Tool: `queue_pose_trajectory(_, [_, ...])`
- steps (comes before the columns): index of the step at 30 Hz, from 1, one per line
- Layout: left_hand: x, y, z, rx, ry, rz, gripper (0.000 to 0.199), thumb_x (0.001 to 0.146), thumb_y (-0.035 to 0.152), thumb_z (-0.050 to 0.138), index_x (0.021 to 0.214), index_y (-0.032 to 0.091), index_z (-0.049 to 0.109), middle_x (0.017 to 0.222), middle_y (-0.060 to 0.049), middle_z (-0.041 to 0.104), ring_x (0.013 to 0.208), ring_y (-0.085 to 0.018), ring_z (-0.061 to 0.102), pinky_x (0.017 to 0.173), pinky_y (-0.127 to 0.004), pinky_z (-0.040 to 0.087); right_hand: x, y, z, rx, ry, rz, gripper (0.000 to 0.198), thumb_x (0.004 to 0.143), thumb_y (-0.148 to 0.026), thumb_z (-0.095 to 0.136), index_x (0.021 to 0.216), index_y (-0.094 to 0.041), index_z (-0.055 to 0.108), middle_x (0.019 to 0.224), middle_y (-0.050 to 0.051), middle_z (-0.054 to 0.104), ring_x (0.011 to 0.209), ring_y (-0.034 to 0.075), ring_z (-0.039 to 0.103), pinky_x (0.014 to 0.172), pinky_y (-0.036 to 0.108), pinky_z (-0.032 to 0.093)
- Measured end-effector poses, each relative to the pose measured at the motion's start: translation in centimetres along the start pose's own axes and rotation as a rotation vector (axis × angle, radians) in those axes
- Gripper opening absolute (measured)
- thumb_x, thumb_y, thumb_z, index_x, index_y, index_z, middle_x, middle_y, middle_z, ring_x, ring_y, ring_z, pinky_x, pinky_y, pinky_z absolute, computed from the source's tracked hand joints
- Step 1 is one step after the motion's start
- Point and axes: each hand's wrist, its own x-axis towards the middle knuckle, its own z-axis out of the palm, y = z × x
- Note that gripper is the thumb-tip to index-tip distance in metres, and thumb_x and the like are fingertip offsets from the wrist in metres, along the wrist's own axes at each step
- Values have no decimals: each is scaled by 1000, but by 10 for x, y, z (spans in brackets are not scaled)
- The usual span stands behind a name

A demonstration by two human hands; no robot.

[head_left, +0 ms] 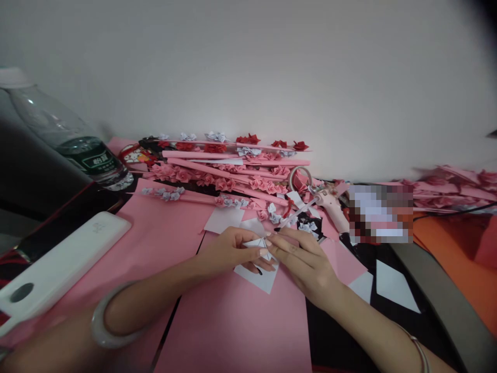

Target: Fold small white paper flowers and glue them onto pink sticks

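A small folded white paper (254,242) is pinched between my two hands near the middle of the table. My left hand (229,248) is closed on its left side, thumb on top and fingers underneath. From the right, my right hand (305,259) presses its fingertips onto the same paper's upper edge. Just below them lies a flat white paper square (264,280), partly covered by my fingers. Both hands are above a large pink paper sheet (240,326).
Pink paper stems with paper flowers (217,181) are piled along the wall. A glue gun (330,207) and a tape roll (300,178) lie behind my right hand. At left are a water bottle (93,160) and a white power bank (66,264). Orange paper (458,254) is at right.
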Motion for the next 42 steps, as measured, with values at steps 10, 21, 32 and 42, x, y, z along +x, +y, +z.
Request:
queue_pose_trajectory(10, [-2, 4, 1, 34, 24, 29, 18, 79, 28, 58, 86, 12, 62, 82, -8, 70, 81, -19, 67, 62, -21, 52, 0, -12, -2, 224, 228, 390, 26, 77, -5, 47, 99, -18, 49, 87, 6, 57, 81, 19, 51, 70, 34, 44])
queue_pose_trajectory(21, [-2, 2, 0, 17, -83, -2, 18, 79, 30, 58, 85, 13, 59, 83, -8, 71, 78, -19, 67, 64, -24, 52, 0, -18, 4, 756, -152, 605, 11, 88, -21, 37, 78, -19, 39, 65, -3, 37, 55, 10, 31, 48, 23, 28])
queue_pose_trajectory(32, [-3, 1, -2, 49, -122, 9, 20, 81, 30, 55, 89, 12, 61, 87, -10, 70, 81, -20, 67, 66, -25, 51, 3, -17, 2, 710, -181, 564, 13, 89, -18, 37, 80, -18, 47, 68, -2, 45, 59, 10, 39, 55, 22, 33])
queue_pose_trajectory(42, [-4, 0, 3, 60, -96, 2, 17, 80, 27, 56, 86, 12, 60, 85, -9, 70, 80, -19, 67, 66, -25, 51, 6, -15, 1, 804, -156, 589, 22, 90, -32, 38, 77, -17, 48, 67, -2, 46, 59, 10, 41, 54, 22, 35])
